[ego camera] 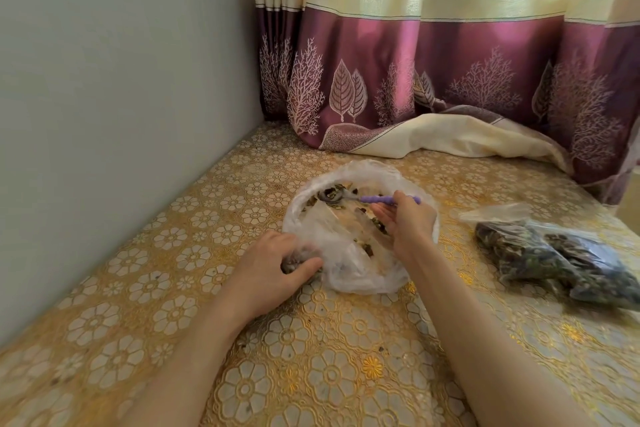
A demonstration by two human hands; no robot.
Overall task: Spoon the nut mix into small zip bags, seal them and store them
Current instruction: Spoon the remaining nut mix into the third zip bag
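Clear plastic of the big bag (360,229) lies spread on the bench (173,288), little nut mix (332,196) left inside (judging mostly portioned). The right hand (407,218) pinches a purple spoon (367,198) over it; the left hand (277,265) grips a small zip bag (299,262). Filled bags (554,256) lie well right, unstored.

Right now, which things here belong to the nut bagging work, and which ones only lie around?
Belong to the job:
- big clear bag, little nut mix left
- purple-handled spoon, in right hand
- small bag, gripped by left hand
- filled bags

Just lying about:
- curtain
- patterned tablecloth
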